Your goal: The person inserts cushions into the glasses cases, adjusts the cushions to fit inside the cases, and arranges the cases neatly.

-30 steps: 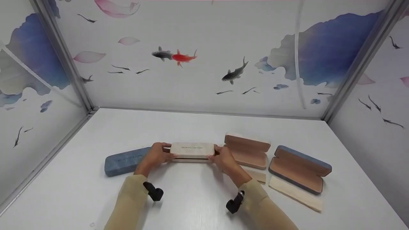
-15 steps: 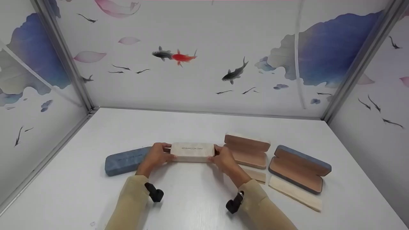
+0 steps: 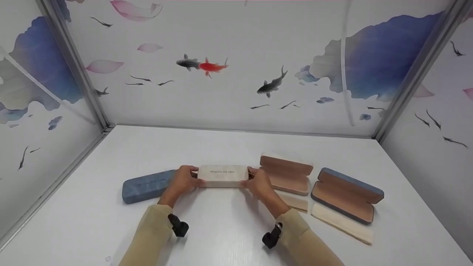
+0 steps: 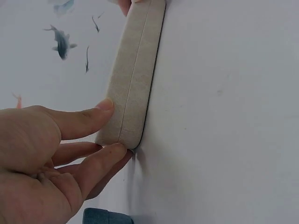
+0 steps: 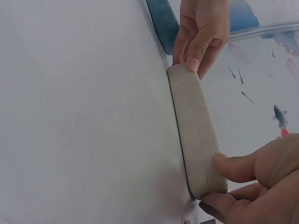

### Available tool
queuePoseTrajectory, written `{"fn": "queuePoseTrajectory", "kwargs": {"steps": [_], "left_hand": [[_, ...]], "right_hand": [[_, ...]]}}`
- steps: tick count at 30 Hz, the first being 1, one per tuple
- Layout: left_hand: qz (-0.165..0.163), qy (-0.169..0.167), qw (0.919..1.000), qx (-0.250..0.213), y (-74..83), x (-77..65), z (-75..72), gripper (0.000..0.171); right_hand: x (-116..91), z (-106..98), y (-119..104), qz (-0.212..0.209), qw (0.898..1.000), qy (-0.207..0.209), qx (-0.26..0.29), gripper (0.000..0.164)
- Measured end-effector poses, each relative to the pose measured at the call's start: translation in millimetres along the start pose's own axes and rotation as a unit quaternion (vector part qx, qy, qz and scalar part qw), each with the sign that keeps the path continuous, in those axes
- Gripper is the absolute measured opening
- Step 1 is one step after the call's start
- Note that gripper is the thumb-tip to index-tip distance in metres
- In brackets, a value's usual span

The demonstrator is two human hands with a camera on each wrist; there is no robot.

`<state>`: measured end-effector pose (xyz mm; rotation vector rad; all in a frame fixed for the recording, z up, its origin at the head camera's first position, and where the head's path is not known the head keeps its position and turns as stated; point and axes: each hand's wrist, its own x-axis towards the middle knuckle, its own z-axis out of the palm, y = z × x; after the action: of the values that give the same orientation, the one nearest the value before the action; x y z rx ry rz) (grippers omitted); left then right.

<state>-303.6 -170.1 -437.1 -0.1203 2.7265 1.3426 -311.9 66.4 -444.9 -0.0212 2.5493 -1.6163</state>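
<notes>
A cream glasses case (image 3: 223,176), closed and with small lettering on its lid, lies on the table between both hands. My left hand (image 3: 182,181) grips its left end, thumb at the lid's near edge. At the opposite end, my right hand (image 3: 261,184) holds it the same way. In the left wrist view the seam of the case (image 4: 131,70) is a thin line, with the thumb on one side and fingertips at the end. The right wrist view has the right thumb pressing the lid of the case (image 5: 194,126), other fingers at its end.
Left of my left hand lies a closed blue glasses case (image 3: 146,187). On the right stand an open cream case (image 3: 288,181) and an open blue case (image 3: 345,201), both brown inside. Folded cloths, a cream one (image 3: 342,224) and a tan one (image 3: 296,203), lie before them.
The lid of the cream case has come down: a dark gap along its near side one second ago is now gone. Both hands have stayed at its ends.
</notes>
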Motion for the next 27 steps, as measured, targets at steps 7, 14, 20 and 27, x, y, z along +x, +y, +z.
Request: {"fn": "queuePoseTrajectory", "kwargs": {"steps": [7, 14, 20, 27], "left_hand": [[-0.004, 0.007, 0.9994, -0.035, 4.7, -5.5, -0.8, 0.053], [0.001, 0.037, 0.9965, -0.074, 17.7, -17.4, -6.6, 0.047], [0.008, 0.06, 0.9955, -0.073, 32.9, -29.1, -10.5, 0.042], [0.043, 0.077, 0.9922, -0.088, 55.1, -40.6, -7.6, 0.036]], "right_hand": [[-2.5, -3.2, 2.2, -0.01, 1.0, 0.002, 0.029, 0.062], [-11.8, -17.2, -5.2, -0.014, 1.0, 0.009, 0.007, 0.049], [-22.9, -33.5, -11.7, -0.055, 0.998, 0.01, 0.008, 0.038], [-37.9, -51.4, -17.5, -0.065, 0.998, 0.022, 0.008, 0.033]]}}
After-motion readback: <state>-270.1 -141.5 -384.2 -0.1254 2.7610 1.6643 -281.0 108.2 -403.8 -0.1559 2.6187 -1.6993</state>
